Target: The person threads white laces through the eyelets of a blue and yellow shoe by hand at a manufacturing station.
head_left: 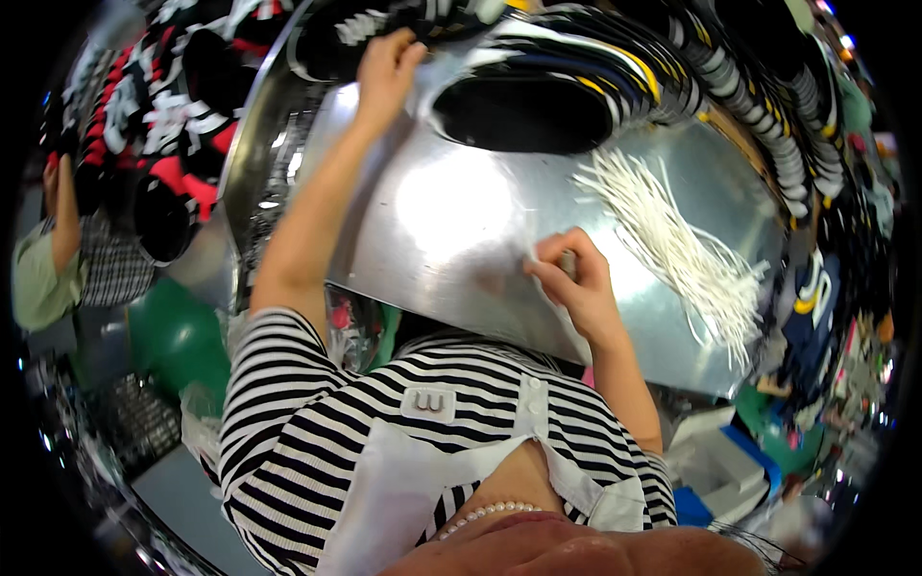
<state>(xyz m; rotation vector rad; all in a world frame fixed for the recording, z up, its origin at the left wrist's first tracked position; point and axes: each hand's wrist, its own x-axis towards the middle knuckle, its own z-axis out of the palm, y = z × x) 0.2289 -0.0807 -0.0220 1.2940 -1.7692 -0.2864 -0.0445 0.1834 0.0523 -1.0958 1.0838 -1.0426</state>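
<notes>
My left hand (386,77) reaches to the far left of the metal table, fingers curled together against dark pieces with white lacing; what they hold is hidden. Near the table's middle, my right hand (576,278) is closed in a pinch above the surface. A faint whitish blur shows by its fingertips, too unclear to name. Beyond it lies a nested stack of dark pieces (523,115) with white and yellow edges, which look like shoe uppers. To the right of my right hand rests a loose bundle of white shoelaces (672,240).
The shiny metal table (432,274) has a raised rim at left. Long rows of dark, grey and yellow pieces (740,106) curve along the far right. Black, red and white pieces (182,115) are piled at left, beside another person's arm (64,216). A green rounded object (178,331) stands lower left.
</notes>
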